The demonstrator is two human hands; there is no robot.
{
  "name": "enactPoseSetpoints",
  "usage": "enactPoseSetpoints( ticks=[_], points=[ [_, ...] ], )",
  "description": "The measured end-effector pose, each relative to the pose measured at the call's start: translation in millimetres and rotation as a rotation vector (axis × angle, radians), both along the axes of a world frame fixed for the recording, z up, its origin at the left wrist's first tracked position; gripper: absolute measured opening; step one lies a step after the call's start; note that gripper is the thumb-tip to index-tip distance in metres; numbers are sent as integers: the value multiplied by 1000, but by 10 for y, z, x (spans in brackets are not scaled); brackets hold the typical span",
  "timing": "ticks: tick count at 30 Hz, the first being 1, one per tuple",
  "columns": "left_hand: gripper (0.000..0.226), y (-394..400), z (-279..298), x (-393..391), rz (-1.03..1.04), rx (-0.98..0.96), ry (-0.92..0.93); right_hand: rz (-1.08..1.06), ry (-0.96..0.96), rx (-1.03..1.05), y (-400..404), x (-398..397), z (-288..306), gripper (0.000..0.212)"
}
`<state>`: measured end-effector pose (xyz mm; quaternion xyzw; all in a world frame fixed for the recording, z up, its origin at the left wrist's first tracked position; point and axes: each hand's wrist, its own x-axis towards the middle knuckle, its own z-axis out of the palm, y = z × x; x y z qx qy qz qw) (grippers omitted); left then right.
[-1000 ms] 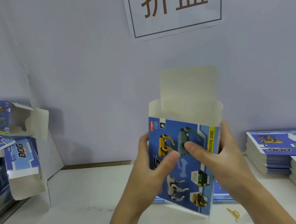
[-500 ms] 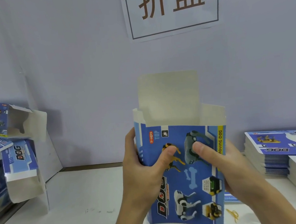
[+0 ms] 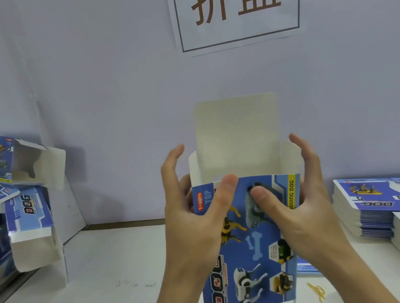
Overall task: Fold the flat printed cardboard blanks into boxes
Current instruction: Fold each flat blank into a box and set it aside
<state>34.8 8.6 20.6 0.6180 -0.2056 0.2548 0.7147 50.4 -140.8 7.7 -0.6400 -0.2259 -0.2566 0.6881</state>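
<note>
I hold a blue printed box (image 3: 259, 246) upright over the white table (image 3: 108, 272), its robot-dog front face toward me. The top end is open, with the tall lid flap (image 3: 237, 132) standing up and a small side flap on each side. My left hand (image 3: 189, 221) grips the left edge, thumb on the front panel, index finger raised beside the left side flap. My right hand (image 3: 306, 214) grips the right edge, thumb on the front, fingers lifted along the right side flap.
A stack of flat blanks (image 3: 372, 207) lies at the right. Several folded boxes (image 3: 28, 218) with open ends are piled at the left. A yellow rubber band (image 3: 317, 290) lies on the table under my right wrist. A paper sign (image 3: 235, 7) hangs on the wall.
The box has turned from tilted to upright and squared up. Both thumbs have slid higher on the front panel, and my fingers have risen beside the side flaps.
</note>
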Motion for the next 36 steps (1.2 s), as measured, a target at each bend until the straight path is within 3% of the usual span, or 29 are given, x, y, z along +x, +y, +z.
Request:
enactPoseSetpoints(
  ticks=[8,12,17,20,26,32,36],
  points=[
    [84,64,-83,95,206,-35,-101,99,-42,2,119,-76,17,86],
    [73,60,-106,108,214,-52,-158,76,-76,-7,120,-45,9,79],
    [34,54,-136,130,266,52,-177,57,-41,-66,98,-13,-11,46],
    [33,72,-159,151,309,103,-171,23,-34,-104,98,0,-30,27],
    [42,136,-116,147,165,134,-116,217,90,-28,25,8,-32,47],
    [48,149,-31,114,119,241,-35,105,50,31,120,6,5,51],
    [45,7,-4,54,197,138,-99,2,48,74,170,-31,33,46]
  ],
)
